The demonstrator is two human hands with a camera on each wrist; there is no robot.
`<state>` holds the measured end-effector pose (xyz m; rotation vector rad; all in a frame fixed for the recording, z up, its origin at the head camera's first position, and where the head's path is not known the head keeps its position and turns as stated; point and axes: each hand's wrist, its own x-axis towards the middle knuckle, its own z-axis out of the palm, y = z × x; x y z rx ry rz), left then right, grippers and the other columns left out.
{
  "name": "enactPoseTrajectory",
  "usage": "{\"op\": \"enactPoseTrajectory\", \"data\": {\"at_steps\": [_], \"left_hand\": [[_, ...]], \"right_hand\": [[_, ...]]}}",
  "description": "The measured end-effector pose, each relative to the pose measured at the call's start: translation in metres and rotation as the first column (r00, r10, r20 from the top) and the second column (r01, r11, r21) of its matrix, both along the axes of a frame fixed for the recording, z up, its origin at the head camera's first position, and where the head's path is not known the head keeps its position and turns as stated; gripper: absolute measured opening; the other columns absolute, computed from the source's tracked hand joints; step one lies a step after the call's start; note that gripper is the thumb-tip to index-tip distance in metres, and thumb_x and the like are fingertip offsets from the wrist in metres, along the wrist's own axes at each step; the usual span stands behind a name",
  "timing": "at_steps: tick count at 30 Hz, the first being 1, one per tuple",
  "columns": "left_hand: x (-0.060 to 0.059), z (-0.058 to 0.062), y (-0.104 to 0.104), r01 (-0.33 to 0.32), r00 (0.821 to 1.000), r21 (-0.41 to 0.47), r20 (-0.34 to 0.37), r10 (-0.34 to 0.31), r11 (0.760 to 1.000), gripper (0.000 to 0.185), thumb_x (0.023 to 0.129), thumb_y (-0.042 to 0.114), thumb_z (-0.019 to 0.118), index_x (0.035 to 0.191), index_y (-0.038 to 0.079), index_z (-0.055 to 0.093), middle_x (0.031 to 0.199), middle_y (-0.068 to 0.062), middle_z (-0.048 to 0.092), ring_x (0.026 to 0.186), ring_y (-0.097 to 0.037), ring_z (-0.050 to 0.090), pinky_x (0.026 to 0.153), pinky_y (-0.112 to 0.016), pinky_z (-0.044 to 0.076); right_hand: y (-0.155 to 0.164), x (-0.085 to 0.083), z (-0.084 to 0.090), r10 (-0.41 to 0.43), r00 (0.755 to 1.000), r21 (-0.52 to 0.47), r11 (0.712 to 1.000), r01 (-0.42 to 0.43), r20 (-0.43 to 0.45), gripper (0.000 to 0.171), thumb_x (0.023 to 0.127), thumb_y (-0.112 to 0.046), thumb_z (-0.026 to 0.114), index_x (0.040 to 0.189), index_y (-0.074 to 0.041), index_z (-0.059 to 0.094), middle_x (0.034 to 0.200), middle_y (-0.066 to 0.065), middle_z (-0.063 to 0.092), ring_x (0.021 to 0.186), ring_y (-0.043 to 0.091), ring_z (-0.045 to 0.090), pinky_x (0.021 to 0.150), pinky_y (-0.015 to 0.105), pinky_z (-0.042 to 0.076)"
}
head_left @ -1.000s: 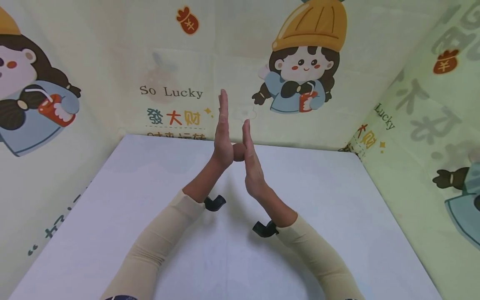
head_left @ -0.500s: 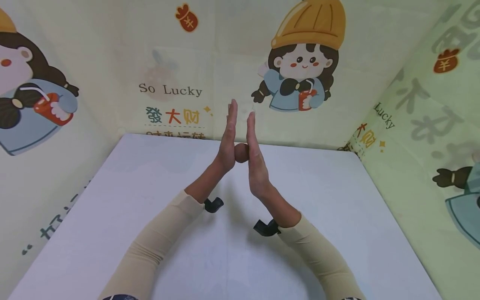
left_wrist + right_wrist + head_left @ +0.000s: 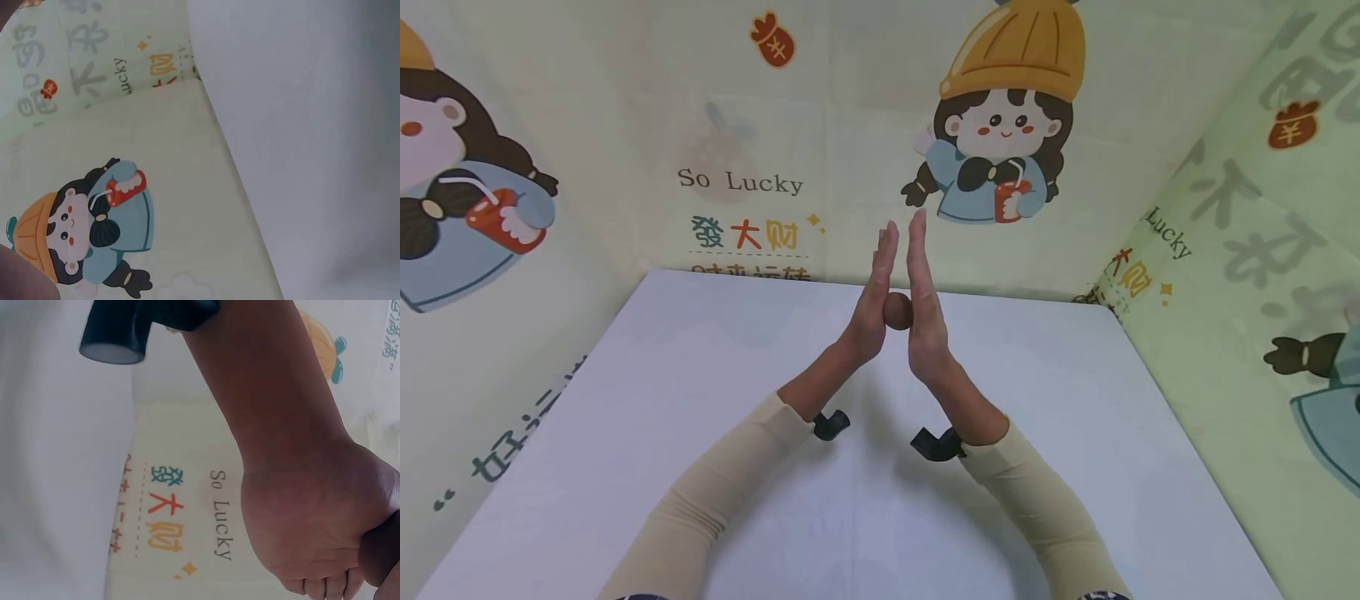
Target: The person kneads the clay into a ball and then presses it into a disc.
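Note:
In the head view my two hands stand upright, palm to palm, above the far middle of the white table point(image 3: 625, 400). A small brown ball point(image 3: 897, 310) is pressed between the palms. My left hand point(image 3: 874, 287) and my right hand point(image 3: 925, 292) both have straight fingers pointing up, the right fingertips slightly higher. The right wrist view shows my left hand point(image 3: 312, 519) and forearm from the side, with the ball point(image 3: 380, 556) at the frame's right edge. The left wrist view shows only the wall and the table.
Cartoon-printed cloth walls point(image 3: 1000, 125) close in the table at the back, left and right. Black wrist camera mounts point(image 3: 831, 423) point(image 3: 936, 443) sit under both beige sleeves. The table's front edge is out of view.
Both hands have drifted right. The left hand slid down and the right hand slid up, rubbing the ball between the palms.

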<state>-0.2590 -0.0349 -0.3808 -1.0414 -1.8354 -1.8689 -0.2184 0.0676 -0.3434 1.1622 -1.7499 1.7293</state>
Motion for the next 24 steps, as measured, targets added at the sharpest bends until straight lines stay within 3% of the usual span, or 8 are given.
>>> {"op": "enactPoseTrajectory", "data": {"at_steps": [10,17,24], "left_hand": [[0.011,-0.003,0.006,0.027,0.999,-0.011,0.021,-0.027,1.0,0.062,0.109,0.023,0.01,0.169,0.008,0.005,0.177,-0.002,-0.001,0.159,-0.011,-0.01,0.126,-0.044,-0.007],[0.021,-0.002,0.008,0.08,0.996,-0.008,0.045,-0.08,0.997,0.063,0.109,0.023,0.01,0.169,0.008,0.003,0.177,-0.004,-0.001,0.159,-0.009,-0.01,0.126,-0.048,-0.007],[0.033,0.001,0.011,0.146,0.989,0.02,0.021,-0.146,0.989,0.063,0.11,0.027,0.01,0.168,0.003,0.003,0.177,-0.006,-0.001,0.16,-0.013,-0.007,0.127,-0.043,-0.003]], "right_hand": [[0.005,-0.007,0.01,-0.074,0.997,0.001,0.997,0.074,-0.039,0.081,0.111,-0.053,0.019,0.165,0.004,-0.001,0.176,0.013,-0.007,0.161,0.02,-0.005,0.127,0.043,-0.003],[0.008,-0.013,0.012,-0.078,0.997,-0.016,0.997,0.078,-0.005,0.085,0.11,-0.058,0.021,0.166,0.002,-0.001,0.176,0.01,-0.006,0.161,0.018,-0.003,0.127,0.041,-0.002],[0.014,-0.019,0.011,-0.046,0.998,-0.06,0.997,0.049,0.048,0.076,0.11,-0.049,0.017,0.167,-0.002,-0.001,0.177,0.007,-0.005,0.16,0.015,-0.003,0.127,0.038,-0.003]]}}
